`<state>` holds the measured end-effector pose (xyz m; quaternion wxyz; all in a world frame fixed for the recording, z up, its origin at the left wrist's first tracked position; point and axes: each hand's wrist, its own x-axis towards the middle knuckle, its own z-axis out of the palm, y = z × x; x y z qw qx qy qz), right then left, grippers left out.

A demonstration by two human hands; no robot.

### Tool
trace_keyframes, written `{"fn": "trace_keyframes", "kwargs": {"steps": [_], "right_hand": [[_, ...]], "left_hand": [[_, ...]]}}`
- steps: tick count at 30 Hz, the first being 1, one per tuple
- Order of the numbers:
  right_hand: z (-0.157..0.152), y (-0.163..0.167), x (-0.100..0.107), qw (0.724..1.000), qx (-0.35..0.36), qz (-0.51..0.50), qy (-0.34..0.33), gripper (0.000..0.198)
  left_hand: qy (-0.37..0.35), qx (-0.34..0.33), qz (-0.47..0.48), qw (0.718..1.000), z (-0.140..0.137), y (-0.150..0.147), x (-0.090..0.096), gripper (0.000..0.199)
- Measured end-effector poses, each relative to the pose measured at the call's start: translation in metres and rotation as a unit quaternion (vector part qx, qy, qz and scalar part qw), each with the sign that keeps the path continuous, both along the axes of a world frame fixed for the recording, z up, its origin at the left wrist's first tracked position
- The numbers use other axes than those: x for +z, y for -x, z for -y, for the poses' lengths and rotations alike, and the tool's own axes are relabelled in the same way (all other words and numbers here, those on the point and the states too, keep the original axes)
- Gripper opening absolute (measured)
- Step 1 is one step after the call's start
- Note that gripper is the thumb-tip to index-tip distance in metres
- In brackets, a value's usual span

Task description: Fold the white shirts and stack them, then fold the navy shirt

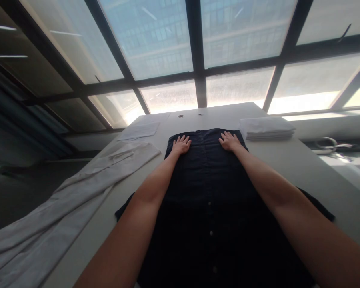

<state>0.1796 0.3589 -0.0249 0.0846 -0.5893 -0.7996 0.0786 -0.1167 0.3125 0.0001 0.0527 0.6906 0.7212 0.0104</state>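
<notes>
A dark navy button-up shirt [208, 180] lies spread on the white table [216, 114], its buttons running down the middle and its hem at the far end. Short sleeves stick out past my forearms on both sides. My left hand [181, 145] rests flat on the shirt near its far left corner, fingers spread. Near the far right corner, my right hand [229, 141] presses flat on the cloth, its fingers also apart. Neither hand grips anything. The near end of the shirt is very dark, and its details are hard to make out.
Along the table's left side, a light grey garment [87, 184] drapes towards me. Behind it lies a thin white folded cloth [142, 130]. A stack of folded white cloths [267, 128] sits at the right, close to the shirt. Large windows [198, 48] stand beyond the table.
</notes>
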Motion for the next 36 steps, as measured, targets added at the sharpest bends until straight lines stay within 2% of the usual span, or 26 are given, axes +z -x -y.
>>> {"fn": "trace_keyframes", "kwargs": {"steps": [3, 6, 8, 12, 14, 16, 19, 21, 23, 26, 30, 33, 36], "right_hand": [[0.007, -0.01, 0.006, 0.999, -0.011, -0.02, -0.04, 0.061], [0.029, 0.003, 0.018, 0.99, -0.017, -0.055, -0.126, 0.059], [0.053, 0.019, 0.024, 0.986, 0.01, -0.068, -0.155, 0.057], [0.11, 0.039, 0.019, 0.979, 0.111, -0.069, -0.154, 0.058], [0.129, 0.034, 0.011, 0.976, 0.153, -0.067, -0.142, 0.057], [0.134, 0.021, 0.006, 0.979, 0.168, -0.056, -0.101, 0.055], [0.127, -0.003, 0.01, 0.99, 0.129, -0.039, -0.051, 0.055], [0.125, -0.014, 0.018, 0.994, 0.089, -0.038, -0.052, 0.054], [0.136, -0.019, 0.026, 0.995, 0.068, -0.044, -0.06, 0.053], [0.18, -0.024, 0.028, 0.993, 0.079, -0.063, -0.062, 0.056], [0.263, -0.042, 0.008, 0.988, 0.099, -0.091, -0.071, 0.062], [0.306, -0.063, -0.011, 0.987, 0.096, -0.099, -0.081, 0.065], [0.321, -0.075, -0.02, 0.988, 0.096, -0.091, -0.079, 0.067]], "left_hand": [[-0.002, 0.0, -0.007, 1.0, 0.011, -0.003, 0.01, 0.067], [-0.039, -0.065, -0.015, 0.997, 0.039, -0.035, 0.018, 0.065], [-0.039, -0.118, -0.014, 0.992, 0.07, -0.063, 0.021, 0.065], [-0.002, -0.21, 0.013, 0.978, 0.15, -0.109, 0.013, 0.071], [0.027, -0.209, 0.015, 0.977, 0.185, -0.12, 0.005, 0.078], [0.03, -0.194, 0.017, 0.98, 0.21, -0.122, -0.002, 0.079], [-0.004, -0.184, 0.022, 0.983, 0.225, -0.118, -0.003, 0.074], [0.0, -0.182, 0.028, 0.983, 0.23, -0.109, 0.002, 0.073], [0.024, -0.178, 0.027, 0.983, 0.239, -0.095, 0.01, 0.072], [0.024, -0.181, 0.001, 0.983, 0.27, -0.062, 0.018, 0.071], [-0.019, -0.168, -0.033, 0.985, 0.327, -0.017, 0.015, 0.066], [-0.02, -0.173, -0.024, 0.984, 0.36, -0.003, 0.012, 0.063], [-0.01, -0.165, -0.005, 0.986, 0.372, -0.005, 0.011, 0.062]]}}
